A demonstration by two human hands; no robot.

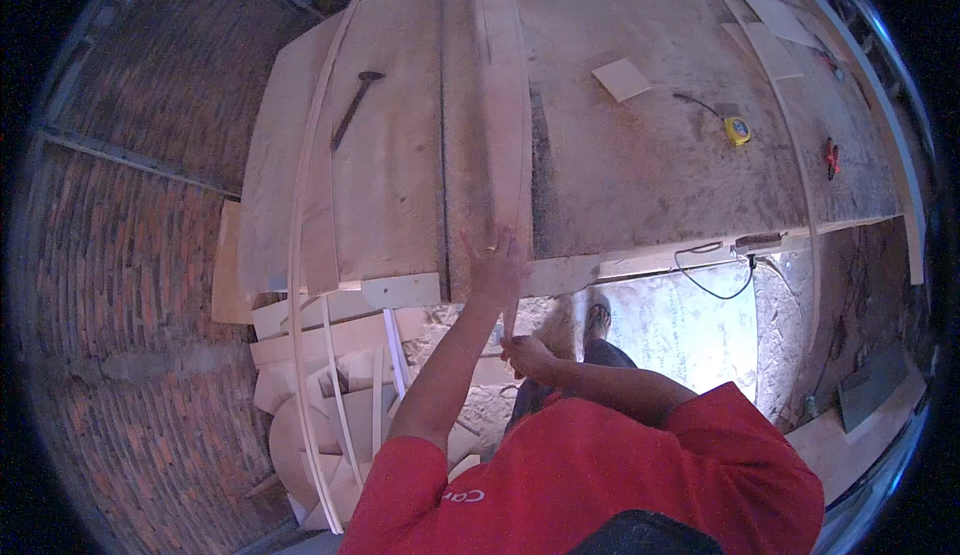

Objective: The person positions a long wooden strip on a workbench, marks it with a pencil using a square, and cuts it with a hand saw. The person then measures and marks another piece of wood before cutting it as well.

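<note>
A long, pale wooden board (505, 105) runs from the far edge of the worktable (400, 175) toward me. My left hand (495, 263) lies on its near part at the table's front edge, fingers spread. Just past that edge, my right hand (528, 357) is closed around the board's narrow near end. A dark groove or rail runs along the table to the left of the board.
On the table are a hammer (356, 107), a square wood piece (621, 80), a yellow tape measure (737, 131) and a red-handled tool (832, 158). Long thin strips (300, 355) overhang at left, above wood offcuts (300, 435). A brick wall (120, 285) stands left; a cable (715, 290) hangs right.
</note>
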